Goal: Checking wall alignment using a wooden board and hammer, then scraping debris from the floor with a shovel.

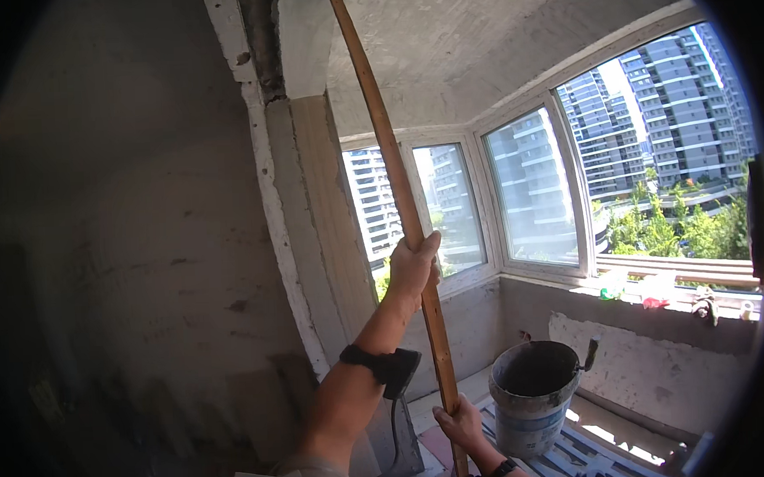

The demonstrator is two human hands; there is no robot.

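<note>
A long, narrow wooden batten (378, 112) stands nearly upright in front of me, its top leaning left close to the ceiling. My left hand (414, 264) is wrapped round it at about mid-length, with the arm stretched up. Lower down, my right hand (461, 424) grips the same batten, thumb against its near side. The batten's bottom end runs out of the picture. Behind it rises a corner wall strip (319, 169) of lighter plaster, and the batten's upper part passes in front of the window frame (406, 153).
A plaster-smeared bucket (532, 431) stands right of my right hand, a tool handle (590, 354) sticking up at its rim. Small items, among them a green one (611, 289), lie on the windowsill (720, 292). A dark bare wall (147, 247) fills the left.
</note>
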